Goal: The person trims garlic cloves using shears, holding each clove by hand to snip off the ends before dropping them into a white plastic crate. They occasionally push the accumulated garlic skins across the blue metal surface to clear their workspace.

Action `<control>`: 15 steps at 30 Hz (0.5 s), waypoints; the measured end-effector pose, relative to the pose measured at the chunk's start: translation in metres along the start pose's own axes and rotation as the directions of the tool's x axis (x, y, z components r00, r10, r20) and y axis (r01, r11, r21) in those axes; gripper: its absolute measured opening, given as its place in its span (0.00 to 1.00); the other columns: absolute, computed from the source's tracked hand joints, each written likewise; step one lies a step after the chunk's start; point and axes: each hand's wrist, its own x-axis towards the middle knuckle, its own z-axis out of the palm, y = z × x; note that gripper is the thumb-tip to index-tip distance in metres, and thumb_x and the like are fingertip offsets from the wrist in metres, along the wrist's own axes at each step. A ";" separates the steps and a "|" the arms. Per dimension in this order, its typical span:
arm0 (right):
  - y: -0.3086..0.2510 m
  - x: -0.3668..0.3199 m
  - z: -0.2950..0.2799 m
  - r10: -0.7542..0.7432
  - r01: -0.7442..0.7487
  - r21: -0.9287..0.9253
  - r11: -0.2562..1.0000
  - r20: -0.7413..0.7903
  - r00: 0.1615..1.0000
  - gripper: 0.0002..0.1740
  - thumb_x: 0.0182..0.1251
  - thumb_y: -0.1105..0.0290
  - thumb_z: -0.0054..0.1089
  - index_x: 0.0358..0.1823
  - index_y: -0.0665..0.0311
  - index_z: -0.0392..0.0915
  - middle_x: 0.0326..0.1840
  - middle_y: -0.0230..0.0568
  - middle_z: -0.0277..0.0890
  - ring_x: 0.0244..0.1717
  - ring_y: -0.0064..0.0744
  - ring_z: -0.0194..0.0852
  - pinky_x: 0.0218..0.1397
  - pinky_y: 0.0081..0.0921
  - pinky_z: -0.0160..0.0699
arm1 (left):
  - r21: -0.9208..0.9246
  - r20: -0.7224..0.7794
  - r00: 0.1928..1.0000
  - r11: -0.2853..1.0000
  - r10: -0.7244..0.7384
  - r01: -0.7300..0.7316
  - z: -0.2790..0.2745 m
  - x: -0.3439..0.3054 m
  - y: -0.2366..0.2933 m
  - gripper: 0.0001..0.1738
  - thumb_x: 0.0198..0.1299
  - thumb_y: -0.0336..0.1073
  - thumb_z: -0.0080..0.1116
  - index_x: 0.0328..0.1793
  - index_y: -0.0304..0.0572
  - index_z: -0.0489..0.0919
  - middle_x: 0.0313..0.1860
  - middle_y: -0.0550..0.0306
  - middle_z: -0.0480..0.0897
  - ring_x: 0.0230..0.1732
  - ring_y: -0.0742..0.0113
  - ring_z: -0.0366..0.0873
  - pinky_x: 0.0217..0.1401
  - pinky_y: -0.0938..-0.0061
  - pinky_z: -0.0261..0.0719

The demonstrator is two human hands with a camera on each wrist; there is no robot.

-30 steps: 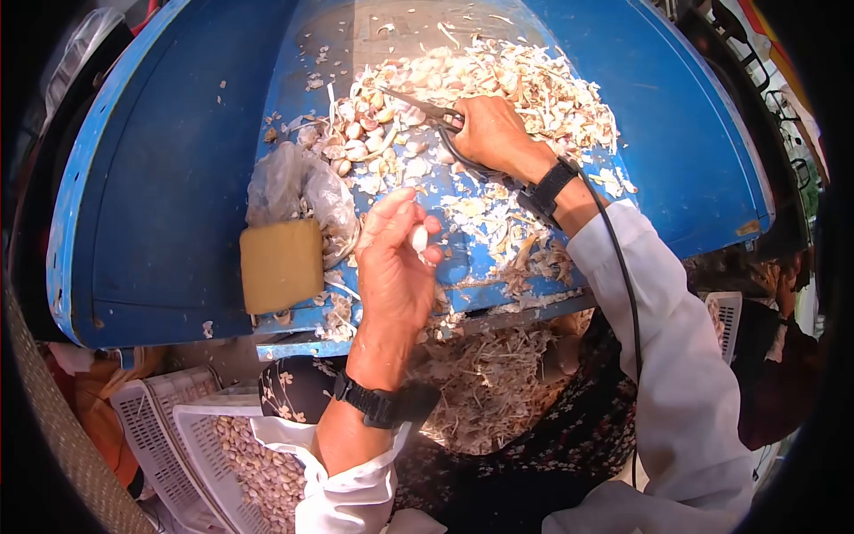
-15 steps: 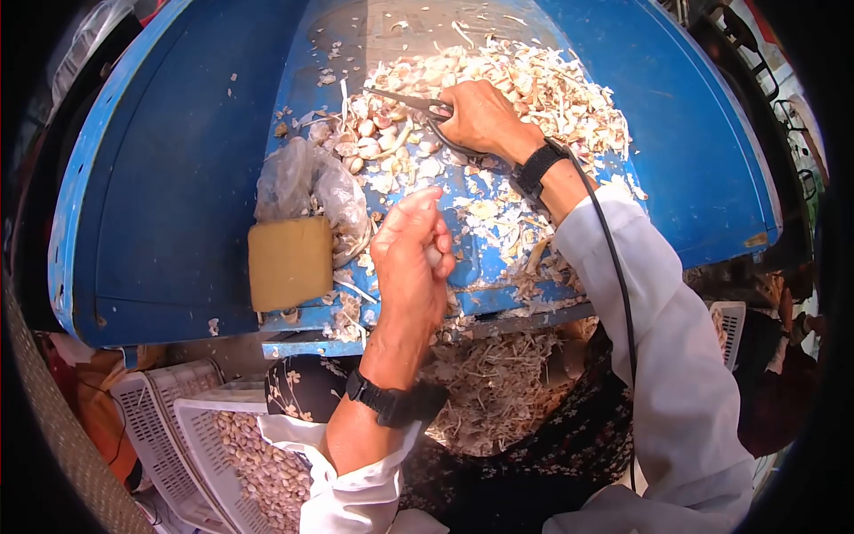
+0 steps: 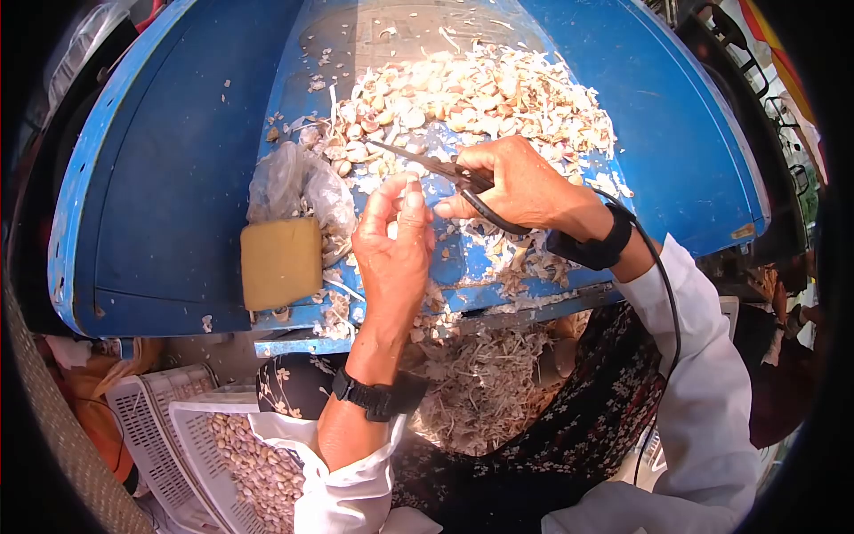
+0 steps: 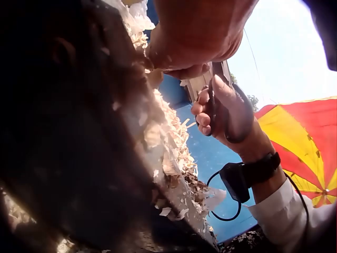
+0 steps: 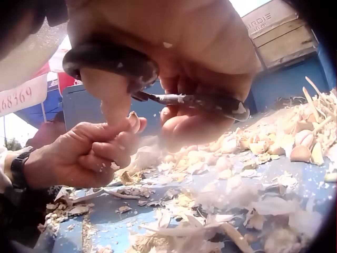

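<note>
My left hand (image 3: 391, 249) is curled, palm up, in front of me, its thumb and fingertips pinching a pale garlic clove (image 5: 135, 122). The right wrist view shows only the clove's tip clearly; my fingers cover the rest. I can't make out whether the small pale patch inside that hand in the head view is the same clove or another.

My right hand (image 3: 525, 187) is bent round the black handles of the scissors (image 3: 405, 155), thumb through one loop, its tip close to the clove; I can't tell if they touch. The blades point away to the left, over the near edge of the garlic heap (image 3: 471, 93); how far they are parted is too fine to see, and in the right wrist view my hand hides most of them.

The left wrist view is dark and blurred down one side, and my near hand is cut off at the top. Loose skins lie on the blue table (image 3: 169, 178). Left of my left hand, a yellowish block (image 3: 282, 265) sits against a crumpled clear bag (image 3: 325, 200); what the bag holds is unclear. My left sleeve partly covers a white crate (image 3: 191, 445) of cloves.
</note>
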 end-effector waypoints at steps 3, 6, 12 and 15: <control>-0.004 -0.018 -0.022 0.033 -0.024 -0.232 0.972 0.036 0.999 0.30 0.47 0.44 0.69 0.24 0.67 0.72 0.17 0.46 0.69 0.21 0.45 0.72 0.27 0.35 0.68 | -0.047 -0.024 0.999 0.998 -0.031 0.030 -0.001 -0.001 0.003 0.13 0.65 0.36 0.57 0.53 0.42 0.75 0.30 0.65 0.77 0.23 0.83 0.68 0.20 0.87 0.63; -0.001 -0.026 -0.029 -0.024 0.030 -0.347 0.937 0.022 0.999 0.31 0.48 0.42 0.67 0.26 0.67 0.74 0.19 0.52 0.73 0.25 0.52 0.75 0.29 0.40 0.71 | -0.050 -0.034 0.999 0.998 -0.031 0.029 0.002 -0.003 0.002 0.14 0.64 0.34 0.57 0.55 0.41 0.75 0.30 0.64 0.77 0.23 0.82 0.69 0.21 0.87 0.64; 0.016 -0.025 -0.016 -0.206 0.135 -0.489 0.862 -0.094 0.974 0.29 0.51 0.44 0.66 0.18 0.65 0.68 0.13 0.49 0.65 0.17 0.51 0.69 0.22 0.38 0.66 | 0.068 -0.087 0.995 0.997 0.040 -0.034 -0.002 -0.001 -0.006 0.15 0.64 0.33 0.57 0.55 0.37 0.77 0.29 0.64 0.78 0.24 0.82 0.69 0.21 0.87 0.66; 0.013 -0.021 -0.015 -0.094 0.083 -0.381 0.921 -0.011 0.996 0.28 0.53 0.46 0.64 0.17 0.67 0.74 0.16 0.52 0.72 0.22 0.53 0.75 0.27 0.42 0.72 | 0.071 -0.058 0.994 0.994 0.088 -0.084 0.000 -0.002 -0.003 0.14 0.65 0.34 0.56 0.55 0.37 0.78 0.30 0.63 0.79 0.24 0.82 0.70 0.21 0.87 0.65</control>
